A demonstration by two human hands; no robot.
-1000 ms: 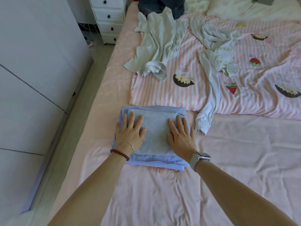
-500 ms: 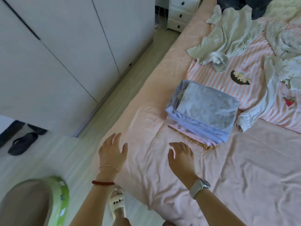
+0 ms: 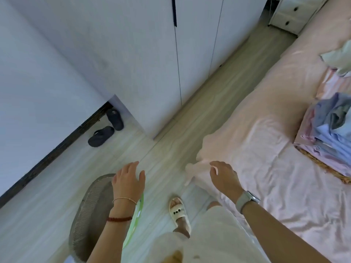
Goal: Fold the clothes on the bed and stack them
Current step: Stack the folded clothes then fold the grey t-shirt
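Observation:
A stack of folded clothes [image 3: 331, 133], grey and blue on top and pink below, lies on the pink bed [image 3: 266, 130] at the right edge of the view. An unfolded pale green garment [image 3: 338, 59] shows partly at the upper right. My left hand [image 3: 128, 180] hovers over the floor with relaxed fingers, holding nothing, above a round woven basket [image 3: 91, 211]. My right hand [image 3: 224, 177] hangs over the bed's near corner, fingers loosely spread, holding nothing. Both hands are well apart from the stack.
White wardrobe doors [image 3: 133, 54] run along the left. A white drawer unit [image 3: 292, 14] stands at the top right. Two dark slippers [image 3: 106, 128] lie by the wardrobe. My foot in a white sandal [image 3: 179, 211] stands on the pale wood floor beside the bed.
My hands have left the folded stack and drawn back. The view has swung left and down, so the stack now sits at the right edge and the floor and basket fill the frame.

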